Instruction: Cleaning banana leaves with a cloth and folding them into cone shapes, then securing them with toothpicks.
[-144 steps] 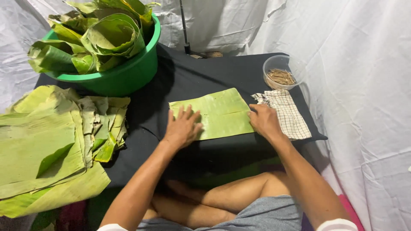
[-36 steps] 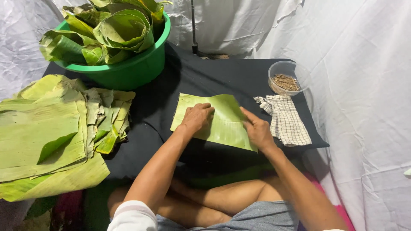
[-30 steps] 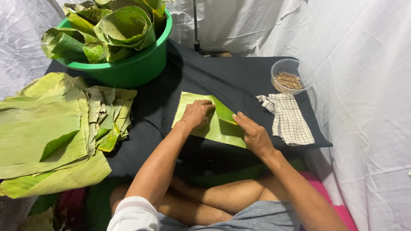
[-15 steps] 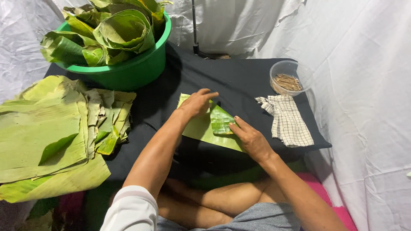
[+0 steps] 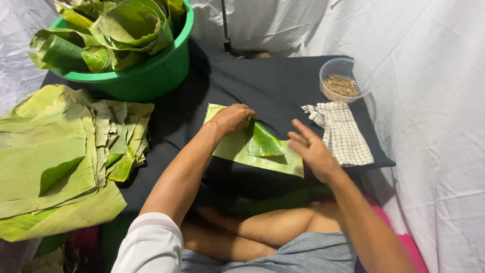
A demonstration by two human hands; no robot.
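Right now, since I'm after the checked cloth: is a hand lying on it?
No. The checked cloth lies bare; the right hand hovers beside it, the left hand presses the leaf.

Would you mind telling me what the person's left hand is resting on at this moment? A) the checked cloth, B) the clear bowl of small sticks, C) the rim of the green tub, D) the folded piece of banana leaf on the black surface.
D: the left hand lies flat on the folded banana leaf, while the checked cloth, green tub and clear bowl sit apart, untouched.
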